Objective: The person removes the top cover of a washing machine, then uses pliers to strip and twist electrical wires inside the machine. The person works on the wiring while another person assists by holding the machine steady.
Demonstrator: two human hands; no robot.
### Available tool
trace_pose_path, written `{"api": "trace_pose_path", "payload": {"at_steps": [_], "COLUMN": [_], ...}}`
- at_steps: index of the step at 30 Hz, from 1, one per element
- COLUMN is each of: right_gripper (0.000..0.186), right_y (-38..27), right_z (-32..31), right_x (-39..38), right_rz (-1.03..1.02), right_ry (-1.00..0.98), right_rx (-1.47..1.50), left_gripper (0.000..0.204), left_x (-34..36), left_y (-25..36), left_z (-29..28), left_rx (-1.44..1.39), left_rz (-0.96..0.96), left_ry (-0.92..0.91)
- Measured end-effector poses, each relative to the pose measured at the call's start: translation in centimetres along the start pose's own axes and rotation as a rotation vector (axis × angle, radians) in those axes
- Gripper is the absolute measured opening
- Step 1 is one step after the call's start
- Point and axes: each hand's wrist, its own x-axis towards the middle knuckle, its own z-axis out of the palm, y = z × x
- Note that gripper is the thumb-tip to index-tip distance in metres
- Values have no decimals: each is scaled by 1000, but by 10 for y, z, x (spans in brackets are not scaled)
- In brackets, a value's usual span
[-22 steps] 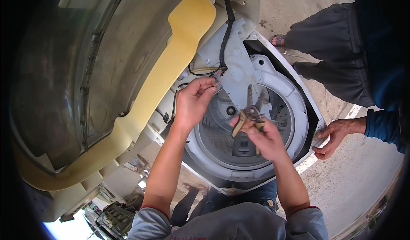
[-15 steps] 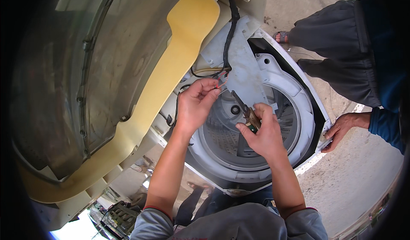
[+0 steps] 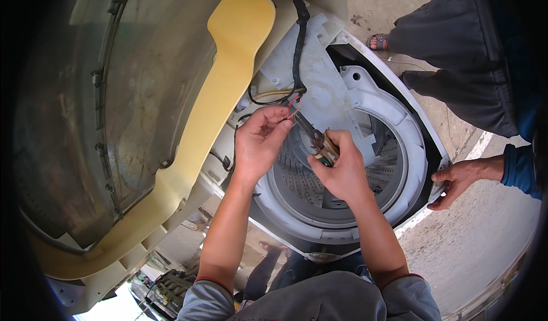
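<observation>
Thin red wires (image 3: 295,105) hang from the end of a black-taped cable bundle (image 3: 298,52). My left hand (image 3: 258,144) is closed, thumb and fingertips pinching the wires just below that end. A pair of pliers (image 3: 323,147) with worn, partly green handles is gripped in my right hand (image 3: 343,167). Its dark jaws point up and left, right beside the pinched wires; whether they touch cannot be made out. Below both hands lies the open top of a washing machine (image 3: 342,232), with its perforated metal drum (image 3: 299,184) showing inside.
A pale flat panel (image 3: 322,75) slants across the machine's far part. Its raised lid section with a yellow curved edge (image 3: 200,138) stands at the left. At the right, another person's hand (image 3: 465,179) rests on the machine's corner, and that person's dark trousers (image 3: 451,58) are close by.
My right hand has brought the pliers up and left, so the jaws are now at the wires. My left hand keeps its pinch. The view has shifted slightly.
</observation>
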Motion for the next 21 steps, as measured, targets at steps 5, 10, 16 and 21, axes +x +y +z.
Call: {"api": "trace_pose_path", "payload": {"at_steps": [5, 10, 16, 21], "right_gripper": [37, 33, 31, 31], "right_y": [13, 15, 11, 6], "right_z": [0, -7, -9, -6], "right_x": [9, 19, 22, 19], "right_rz": [58, 239, 248, 192], "right_ry": [-164, -343, -369, -310], "right_rx": [358, 687, 773, 744], "left_gripper": [25, 27, 18, 15], "left_x": [1, 4, 9, 11], "left_y": [2, -1, 19, 20], "left_z": [-1, -2, 6, 6], "left_rx": [67, 147, 565, 580], "left_rz": [47, 92, 261, 241], "left_ry": [-15, -11, 48, 42]}}
